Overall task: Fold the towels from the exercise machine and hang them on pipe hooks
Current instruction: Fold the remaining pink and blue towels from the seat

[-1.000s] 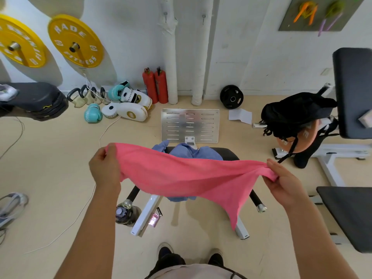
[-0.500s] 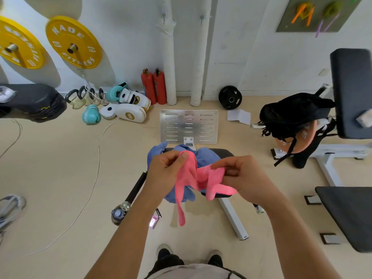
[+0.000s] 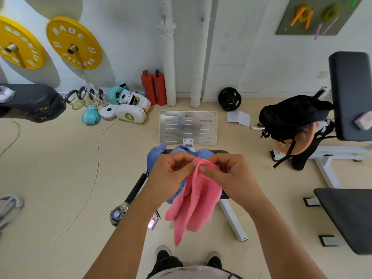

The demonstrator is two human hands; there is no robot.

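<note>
Both hands pinch pink towel [image 3: 193, 200] at top fold: left hand [image 3: 171, 174], right hand [image 3: 227, 174], fingertips meeting. Towel hangs below grip, soft, light, limp; likely best held at matched corners. Blue towel [image 3: 159, 156] on bench just behind grip. Pipe hooks [image 3: 164, 17] far beyond, floor between clear.

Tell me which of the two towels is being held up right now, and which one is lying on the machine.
The pink towel, pinched at its top by both hands; the blue towel lies bunched on the machine behind it.
</note>
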